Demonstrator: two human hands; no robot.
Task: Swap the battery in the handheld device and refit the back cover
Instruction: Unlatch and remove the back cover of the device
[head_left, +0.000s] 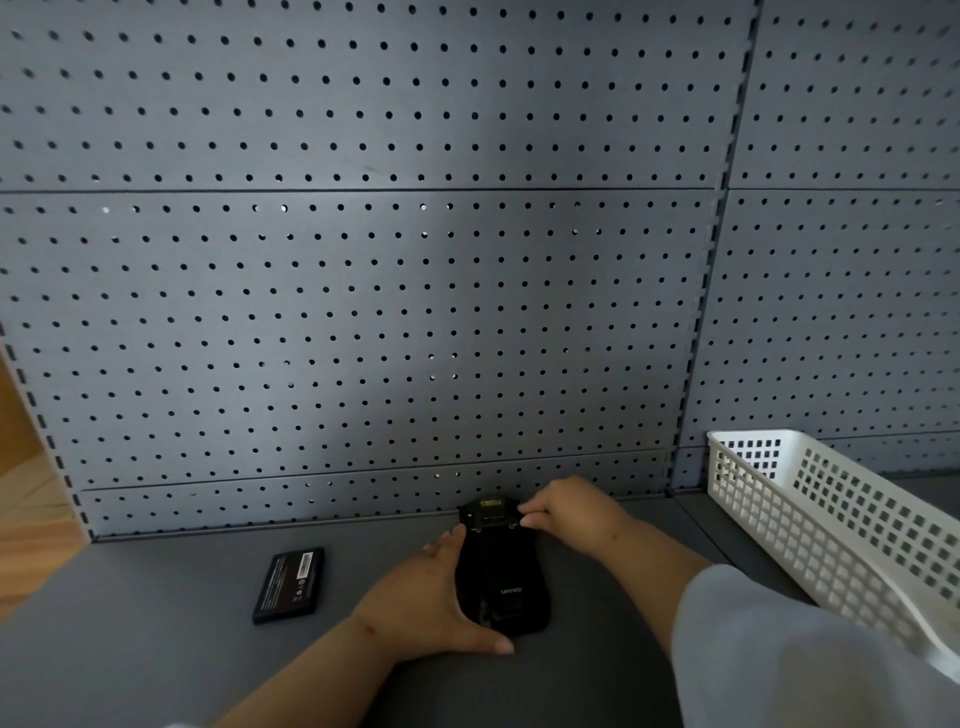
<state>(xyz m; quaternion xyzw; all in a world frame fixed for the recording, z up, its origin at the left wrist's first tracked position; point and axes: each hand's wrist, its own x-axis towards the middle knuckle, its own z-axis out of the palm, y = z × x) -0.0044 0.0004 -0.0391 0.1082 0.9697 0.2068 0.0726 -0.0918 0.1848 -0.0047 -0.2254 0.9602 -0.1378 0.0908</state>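
A black handheld device (501, 577) lies face down on the grey shelf, its back cover with small white lettering lying over its body. My left hand (431, 605) cups the device's left side and near end, thumb along the bottom edge. My right hand (566, 512) pinches the far top end beside the scanner window. A loose black battery (289, 585) with a white label lies flat on the shelf to the left, apart from both hands.
A grey pegboard wall (363, 312) stands right behind the device. A white perforated plastic basket (831, 525) sits on the shelf at the right, close to my right forearm. The shelf's left end borders a wooden floor (31, 519).
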